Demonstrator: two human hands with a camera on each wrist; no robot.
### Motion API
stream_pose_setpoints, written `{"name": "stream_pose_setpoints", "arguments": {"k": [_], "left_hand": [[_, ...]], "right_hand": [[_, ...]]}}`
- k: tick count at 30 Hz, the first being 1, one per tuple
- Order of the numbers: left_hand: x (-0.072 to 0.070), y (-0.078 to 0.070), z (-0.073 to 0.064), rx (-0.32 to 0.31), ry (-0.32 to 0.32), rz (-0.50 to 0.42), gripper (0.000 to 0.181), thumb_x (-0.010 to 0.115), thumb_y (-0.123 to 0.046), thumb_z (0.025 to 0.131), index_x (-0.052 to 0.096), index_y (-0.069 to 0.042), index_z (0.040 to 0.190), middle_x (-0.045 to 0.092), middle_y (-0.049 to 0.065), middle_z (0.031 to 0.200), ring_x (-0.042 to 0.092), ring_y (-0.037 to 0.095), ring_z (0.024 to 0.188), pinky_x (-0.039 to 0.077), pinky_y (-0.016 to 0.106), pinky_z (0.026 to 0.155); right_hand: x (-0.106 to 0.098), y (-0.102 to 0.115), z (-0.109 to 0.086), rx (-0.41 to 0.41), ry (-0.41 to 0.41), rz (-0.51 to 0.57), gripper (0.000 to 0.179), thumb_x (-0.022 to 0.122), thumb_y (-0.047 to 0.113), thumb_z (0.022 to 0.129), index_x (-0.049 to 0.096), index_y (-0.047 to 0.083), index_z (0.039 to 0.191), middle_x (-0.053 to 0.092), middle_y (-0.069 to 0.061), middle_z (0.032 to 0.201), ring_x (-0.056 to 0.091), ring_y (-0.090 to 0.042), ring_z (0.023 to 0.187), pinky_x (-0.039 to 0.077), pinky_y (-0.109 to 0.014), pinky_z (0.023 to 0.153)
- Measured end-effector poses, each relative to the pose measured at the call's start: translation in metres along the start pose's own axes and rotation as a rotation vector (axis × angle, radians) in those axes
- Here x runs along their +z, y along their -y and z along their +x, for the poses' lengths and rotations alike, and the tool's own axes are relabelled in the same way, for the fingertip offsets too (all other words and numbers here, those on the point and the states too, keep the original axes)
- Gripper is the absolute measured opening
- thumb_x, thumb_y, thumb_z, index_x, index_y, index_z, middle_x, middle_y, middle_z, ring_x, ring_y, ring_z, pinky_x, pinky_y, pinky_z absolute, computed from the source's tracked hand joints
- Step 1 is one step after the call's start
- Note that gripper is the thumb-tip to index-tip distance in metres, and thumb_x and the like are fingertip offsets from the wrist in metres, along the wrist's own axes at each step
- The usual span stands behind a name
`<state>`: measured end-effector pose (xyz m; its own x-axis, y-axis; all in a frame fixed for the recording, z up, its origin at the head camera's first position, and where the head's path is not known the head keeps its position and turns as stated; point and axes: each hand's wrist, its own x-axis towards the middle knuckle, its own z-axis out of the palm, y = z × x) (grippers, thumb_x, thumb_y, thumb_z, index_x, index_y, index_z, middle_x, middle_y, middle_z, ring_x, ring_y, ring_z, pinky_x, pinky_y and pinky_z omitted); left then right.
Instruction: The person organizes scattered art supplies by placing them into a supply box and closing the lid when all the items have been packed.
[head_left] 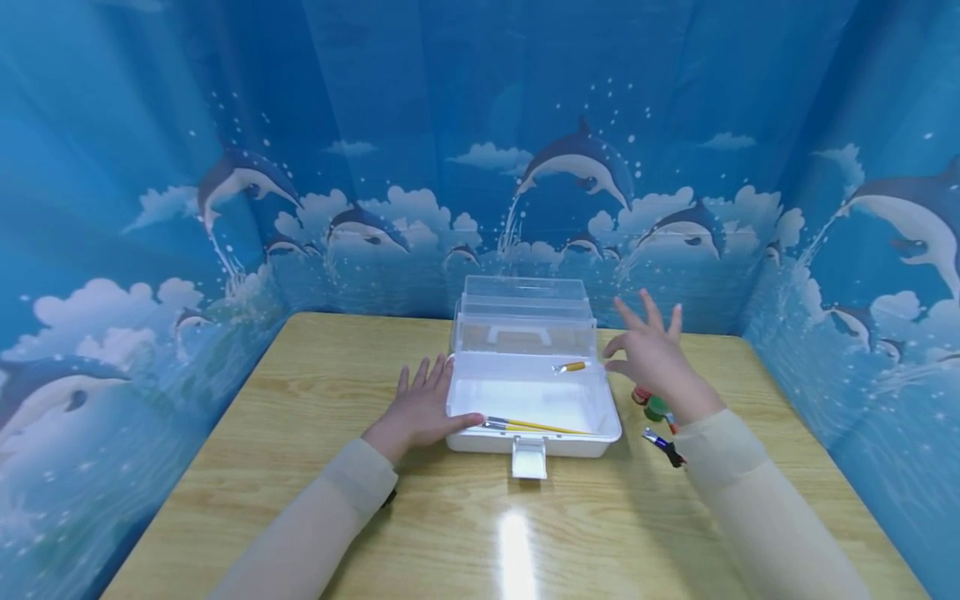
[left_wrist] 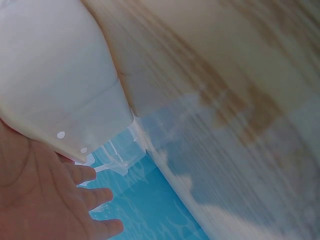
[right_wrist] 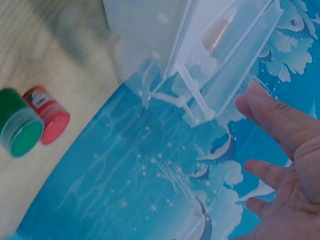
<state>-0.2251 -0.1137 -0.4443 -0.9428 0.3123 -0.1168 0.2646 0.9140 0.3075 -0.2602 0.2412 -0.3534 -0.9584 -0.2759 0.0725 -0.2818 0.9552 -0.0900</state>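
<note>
A white storage box (head_left: pixel 528 443) stands on the wooden table with its clear lid (head_left: pixel 525 287) raised at the back. My left hand (head_left: pixel 420 408) rests against the box's left side, thumb over the front corner and the other fingers straight. Inside, along the front wall, lie yellow-handled paintbrushes (head_left: pixel 540 427). A short orange-handled tool (head_left: pixel 574 366) with a shiny tip lies farther back in the box. My right hand (head_left: pixel 651 354) hovers beside the box's right edge, holding nothing, its thumb and index fingertips close together and the other fingers spread.
Right of the box are a red paint jar (right_wrist: pixel 50 115), a green paint jar (right_wrist: pixel 21 125) and a blue-and-black tool (head_left: pixel 663 446). A small dark thing (head_left: pixel 389 498) pokes out by the left sleeve. Blue dolphin curtains (head_left: pixel 420 125) enclose the table's back and sides.
</note>
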Motion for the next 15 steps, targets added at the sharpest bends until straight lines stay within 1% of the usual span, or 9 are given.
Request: {"name": "stream_pose_setpoints", "arguments": {"k": [7, 10, 15], "left_hand": [[0.000, 0.000, 0.001, -0.011, 0.009, 0.001, 0.115, 0.044, -0.083, 0.085, 0.000, -0.010, 0.161, -0.003, 0.011, 0.167, -0.004, 0.035, 0.153, -0.009, 0.058, 0.119], [0.000, 0.000, 0.000, -0.007, 0.003, -0.007, 0.114, 0.046, -0.082, 0.085, 0.001, -0.009, 0.161, -0.001, 0.012, 0.167, -0.004, 0.035, 0.153, -0.008, 0.058, 0.119], [-0.001, -0.001, -0.001, -0.005, 0.000, -0.007, 0.115, 0.046, -0.083, 0.085, 0.003, -0.009, 0.161, 0.001, 0.013, 0.168, -0.004, 0.035, 0.153, -0.008, 0.058, 0.119]], "right_hand": [[-0.009, -0.014, -0.015, 0.012, -0.025, -0.005, 0.011, 0.084, 0.021, 0.083, 0.081, 0.019, 0.093, 0.016, -0.022, 0.164, -0.020, -0.044, 0.148, -0.025, -0.072, 0.103], [-0.010, -0.020, -0.021, 0.020, -0.016, 0.001, 0.008, 0.083, 0.022, 0.083, 0.081, 0.019, 0.090, 0.015, -0.023, 0.164, -0.020, -0.045, 0.148, -0.025, -0.072, 0.102], [-0.008, -0.028, -0.029, 0.041, 0.008, 0.017, 0.009, 0.084, 0.018, 0.082, 0.081, 0.019, 0.090, 0.015, -0.023, 0.164, -0.019, -0.046, 0.148, -0.024, -0.073, 0.102]]}}
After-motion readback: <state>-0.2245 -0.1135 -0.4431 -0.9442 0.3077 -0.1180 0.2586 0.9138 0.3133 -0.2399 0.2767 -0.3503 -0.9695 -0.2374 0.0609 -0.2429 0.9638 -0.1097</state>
